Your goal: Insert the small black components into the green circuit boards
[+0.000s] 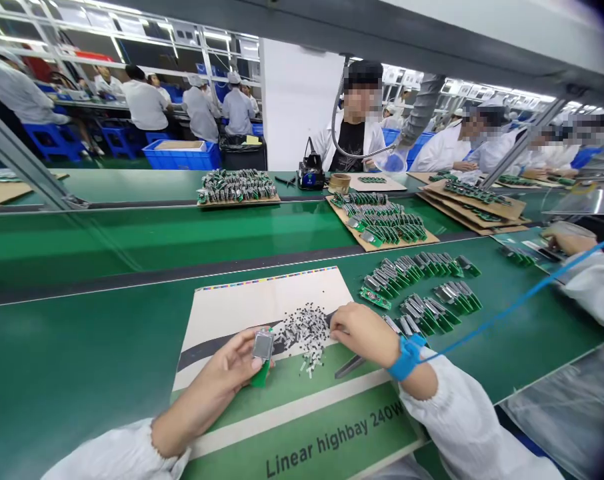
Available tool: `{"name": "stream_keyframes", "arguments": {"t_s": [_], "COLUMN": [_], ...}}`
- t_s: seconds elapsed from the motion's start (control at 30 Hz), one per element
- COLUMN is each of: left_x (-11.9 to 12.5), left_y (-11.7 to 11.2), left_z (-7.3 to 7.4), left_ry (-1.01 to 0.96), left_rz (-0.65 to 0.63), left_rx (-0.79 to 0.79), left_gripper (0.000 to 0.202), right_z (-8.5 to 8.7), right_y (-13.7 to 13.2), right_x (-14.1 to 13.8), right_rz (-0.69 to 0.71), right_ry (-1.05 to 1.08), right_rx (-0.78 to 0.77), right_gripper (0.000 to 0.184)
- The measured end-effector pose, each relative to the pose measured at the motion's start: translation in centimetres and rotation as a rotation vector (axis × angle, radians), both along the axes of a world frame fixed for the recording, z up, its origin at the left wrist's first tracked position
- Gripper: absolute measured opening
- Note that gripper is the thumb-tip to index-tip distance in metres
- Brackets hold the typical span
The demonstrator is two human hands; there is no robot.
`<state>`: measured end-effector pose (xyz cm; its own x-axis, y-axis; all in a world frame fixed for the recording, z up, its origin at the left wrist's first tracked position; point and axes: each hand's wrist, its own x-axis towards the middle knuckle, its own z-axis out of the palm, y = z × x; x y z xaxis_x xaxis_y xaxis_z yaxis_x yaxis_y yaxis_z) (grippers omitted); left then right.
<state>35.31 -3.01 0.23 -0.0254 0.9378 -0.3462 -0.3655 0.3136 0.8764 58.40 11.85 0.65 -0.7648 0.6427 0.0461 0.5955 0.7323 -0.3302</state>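
Observation:
My left hand (232, 367) grips a small green circuit board with a grey display (263, 345), screen facing up. To its right, a loose pile of tiny white and black pieces (305, 330) lies spread on a printed cardboard sheet (242, 427). At the pile's right edge is my right hand (362, 330), its fingers curled down and drawn together. What is between those fingertips, if anything, is hidden. A blue wrist strap (408, 357) with a cord circles my right wrist. Grey tweezers (349, 367) lie on the cardboard just below that hand.
Rows of circuit boards with displays (412, 273) lie on the green table to the right. Beyond, cardboard trays (382, 220) carry more boards. A co-worker's arm (592, 280) reaches in at the right edge. Another person (355, 127) sits opposite, near a tape roll (339, 183).

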Motion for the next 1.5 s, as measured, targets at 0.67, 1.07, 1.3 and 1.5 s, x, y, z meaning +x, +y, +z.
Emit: {"name": "stream_keyframes", "arguments": {"t_s": [0.67,1.07,1.3,1.5], "left_x": [-0.2,-0.3,-0.3,-0.4], "left_y": [0.2,0.5,0.4,0.3], "left_z": [-0.5,-0.6,-0.3,-0.5], "left_ry": [0.003,-0.005,0.0,0.009], "left_rz": [-0.115,-0.125,-0.123,-0.132], "left_rx": [0.035,0.018,-0.008,-0.014], "left_gripper": [0.051,0.053,0.053,0.055], "right_z": [-0.1,-0.1,0.1,0.1], "right_y": [2.6,2.4,2.0,2.0], "right_x": [-3.2,-1.9,-1.6,-1.6], "right_rz": [-0.14,-0.15,-0.116,-0.082], "right_ry": [-0.138,0.071,0.227,0.271], "right_rx": [-0.156,-0.324,-0.427,-0.435], "right_gripper": [0.016,0.011,0.021,0.023]}}
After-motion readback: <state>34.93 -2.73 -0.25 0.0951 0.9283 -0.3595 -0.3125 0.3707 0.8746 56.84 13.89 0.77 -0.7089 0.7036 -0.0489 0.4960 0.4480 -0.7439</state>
